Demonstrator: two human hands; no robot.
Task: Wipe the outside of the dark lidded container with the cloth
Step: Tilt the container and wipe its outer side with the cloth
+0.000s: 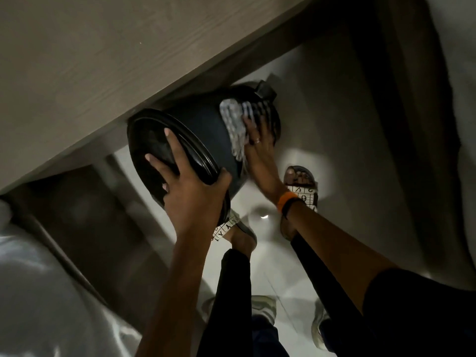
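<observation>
Container: we have the dark lidded container tipped on its side in the air, its far edge close under the wooden tabletop, lid toward us, above the pale floor
Lid: the black lid is seated on the rim; we see no gap
Left hand: our left hand is clamped on the lid edge, fingers spread across its face, thumb hooked round the rim, bearing the weight
Right hand: our right hand is laid flat with fingers splayed, pressing the cloth onto the curved side wall; a ring shows on one finger
Cloth: pale, patterned and bunched, touching the wall near the base end, beside a side handle
Progress: we judge the wiping is under way on one strip of the wall; the underside, the far side and the lid look yet to be covered, though we cannot tell which parts are already clean in this dim light
Writing: none readable on container or cloth; the sandals on our feet carry printed marks too small to read
Wrist: orange band on the right wrist
</observation>
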